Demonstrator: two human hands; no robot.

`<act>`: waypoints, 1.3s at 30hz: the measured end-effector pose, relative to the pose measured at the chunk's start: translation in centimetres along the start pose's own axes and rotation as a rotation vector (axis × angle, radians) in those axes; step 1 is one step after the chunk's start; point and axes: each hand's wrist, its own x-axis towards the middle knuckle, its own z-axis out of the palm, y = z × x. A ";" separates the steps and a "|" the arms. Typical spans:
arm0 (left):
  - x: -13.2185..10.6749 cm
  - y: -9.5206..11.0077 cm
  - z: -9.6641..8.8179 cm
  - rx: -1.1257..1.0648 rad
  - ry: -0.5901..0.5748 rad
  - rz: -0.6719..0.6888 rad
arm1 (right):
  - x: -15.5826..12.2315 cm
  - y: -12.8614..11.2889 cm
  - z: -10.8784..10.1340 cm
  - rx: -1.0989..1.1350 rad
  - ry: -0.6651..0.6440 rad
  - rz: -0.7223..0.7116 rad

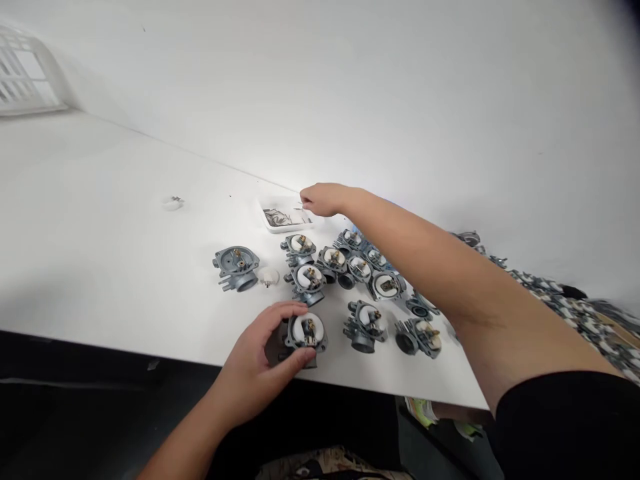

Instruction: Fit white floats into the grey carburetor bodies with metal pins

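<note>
1. Your left hand (260, 363) is curling around the nearest metal part (305, 333) at the front edge of the tabletop (100, 267); thumb and fingers are closing loosely on its sides, so this grip is wrapping the part while it is resting on the surface.
2. Your right hand (325, 199) is reaching far across to the small white tray (283, 217); its fingertips are pinching together over the tray's far right corner. You cannot tell whether the pinch is holding anything.
3. The tray is sitting near the back of the tabletop, close to the wall (350, 80), and is carrying thin dark bits.
4. A cluster of similar metal parts (350, 267), most showing white inserts with brass fittings, is lying between the tray and your left hand.
5. One part without a white insert (236, 267) is lying apart to the left, with a small white cap (269, 276) just beside it.
6. A tiny white piece (173, 203) is lying alone farther left.
7. A white basket (25, 73) is standing at the far left corner.
8. More metal parts (550, 293) are piling up at the right, beyond your forearm.
</note>
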 end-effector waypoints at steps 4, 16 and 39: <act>0.1 0.0 0.0 -0.045 -0.005 -0.035 | -9.2 -0.3 -1.8 0.189 0.310 -0.059; 0.5 -0.6 0.0 -0.076 0.030 0.068 | -26.9 -14.7 15.7 0.825 1.228 0.033; 0.6 -0.5 0.2 -0.099 0.038 0.130 | -19.9 -17.3 20.3 0.999 1.382 0.110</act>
